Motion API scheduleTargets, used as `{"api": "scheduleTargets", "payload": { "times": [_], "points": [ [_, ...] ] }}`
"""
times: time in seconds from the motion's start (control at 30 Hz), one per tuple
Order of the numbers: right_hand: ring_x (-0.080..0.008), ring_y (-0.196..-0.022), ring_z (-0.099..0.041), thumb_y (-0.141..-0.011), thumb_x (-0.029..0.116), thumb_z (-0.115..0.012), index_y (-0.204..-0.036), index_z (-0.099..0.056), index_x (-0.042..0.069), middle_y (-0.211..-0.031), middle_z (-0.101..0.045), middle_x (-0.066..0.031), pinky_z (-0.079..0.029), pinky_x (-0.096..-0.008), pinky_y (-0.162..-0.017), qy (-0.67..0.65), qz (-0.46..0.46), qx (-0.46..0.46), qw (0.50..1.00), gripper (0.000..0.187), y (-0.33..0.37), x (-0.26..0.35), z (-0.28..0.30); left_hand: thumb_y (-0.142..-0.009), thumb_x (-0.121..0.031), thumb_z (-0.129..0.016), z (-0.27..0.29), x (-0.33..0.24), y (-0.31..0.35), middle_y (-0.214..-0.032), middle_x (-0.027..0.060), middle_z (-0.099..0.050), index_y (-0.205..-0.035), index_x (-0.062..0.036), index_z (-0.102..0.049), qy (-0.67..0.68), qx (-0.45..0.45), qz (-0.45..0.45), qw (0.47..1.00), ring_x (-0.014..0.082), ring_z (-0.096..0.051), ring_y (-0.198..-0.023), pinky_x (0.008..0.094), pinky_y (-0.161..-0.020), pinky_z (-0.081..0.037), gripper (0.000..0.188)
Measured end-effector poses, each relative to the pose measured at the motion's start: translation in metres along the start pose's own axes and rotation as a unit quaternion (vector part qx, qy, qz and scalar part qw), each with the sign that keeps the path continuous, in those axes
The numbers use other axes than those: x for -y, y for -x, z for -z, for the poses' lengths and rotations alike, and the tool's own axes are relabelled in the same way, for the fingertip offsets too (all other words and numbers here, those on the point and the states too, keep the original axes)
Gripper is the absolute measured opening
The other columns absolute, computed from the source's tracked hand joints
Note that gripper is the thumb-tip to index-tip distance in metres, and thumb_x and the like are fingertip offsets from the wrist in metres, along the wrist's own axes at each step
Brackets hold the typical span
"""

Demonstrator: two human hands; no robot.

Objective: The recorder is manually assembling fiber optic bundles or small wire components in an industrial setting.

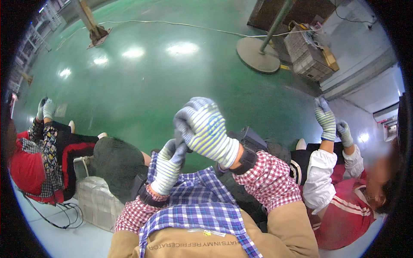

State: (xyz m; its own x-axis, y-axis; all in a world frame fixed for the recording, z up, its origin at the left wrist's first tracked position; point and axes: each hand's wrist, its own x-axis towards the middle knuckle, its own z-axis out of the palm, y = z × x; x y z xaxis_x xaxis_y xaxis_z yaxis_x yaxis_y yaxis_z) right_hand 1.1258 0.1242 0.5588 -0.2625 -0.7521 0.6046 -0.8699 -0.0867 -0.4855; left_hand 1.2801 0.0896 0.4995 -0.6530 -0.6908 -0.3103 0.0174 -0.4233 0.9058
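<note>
Both my hands wear striped knit work gloves with grey fingers, and they meet in front of my chest. My right hand [207, 128] is above and to the right, its fingers curled closed. Just below it, my left hand [168, 167] is closed too, thumb and fingertips pressed together close to the right fingers. Whatever is between the fingers is hidden or too small to make out. Red checked sleeve covers and dark wrist straps end at the gloves. Beneath the hands, a blue plaid apron [193, 216] lies over my lap.
Seated people flank me: one in red [28, 165] at left, one in a red vest [346, 215] at right, both gloved. A wrapped white block [101, 200] stands at left. Ahead are a round-based post [258, 56], boxes [307, 56] and a cable [172, 22] across the green floor.
</note>
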Motion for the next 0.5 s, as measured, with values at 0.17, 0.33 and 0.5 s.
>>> {"api": "scheduleTargets", "payload": {
  "times": [0.17,0.33,0.5],
  "points": [
    [-0.0327,-0.081,-0.056,-0.068,0.01,-0.067,-0.078,-0.061,0.007,-0.078,-0.058,-0.0107,-0.042,-0.041,-0.078,0.004,0.007,-0.062,0.998,0.013,-0.004,0.0,0.009,-0.09,-0.023,-0.059,-0.002,-0.009,-0.004,-0.084,-0.001,-0.058,-0.102,-0.0041,-0.057,-0.062,0.057,0.007,0.996,0.007,-0.051,-0.075,0.0209,-0.067,-0.041,0.022],
    [-0.0258,-0.075,-0.058,-0.06,0.019,-0.068,-0.082,-0.062,0.009,-0.077,-0.059,-0.006,-0.046,-0.0419,-0.08,-0.044,0.165,-0.038,0.985,0.025,-0.007,0.025,0.023,-0.09,-0.015,-0.057,0.017,0.02,0.003,-0.105,0.0046,-0.06,-0.114,-0.0019,-0.053,0.032,0.032,-0.114,0.992,0.0142,-0.055,-0.097,0.0304,-0.086,-0.046,0.027],
    [-0.0247,-0.076,-0.062,-0.063,0.019,-0.061,-0.08,-0.061,0.004,-0.079,-0.061,-0.0102,-0.05,-0.0439,-0.084,-0.191,0.399,0.012,0.897,0.023,0.017,0.067,0.036,-0.09,-0.024,-0.058,0.022,0.005,-0.006,-0.081,0.0003,-0.061,-0.107,-0.008,-0.057,0.026,0.002,-0.011,1.0,0.0032,-0.047,-0.062,0.0184,-0.056,-0.038,0.023]
  ]
}}
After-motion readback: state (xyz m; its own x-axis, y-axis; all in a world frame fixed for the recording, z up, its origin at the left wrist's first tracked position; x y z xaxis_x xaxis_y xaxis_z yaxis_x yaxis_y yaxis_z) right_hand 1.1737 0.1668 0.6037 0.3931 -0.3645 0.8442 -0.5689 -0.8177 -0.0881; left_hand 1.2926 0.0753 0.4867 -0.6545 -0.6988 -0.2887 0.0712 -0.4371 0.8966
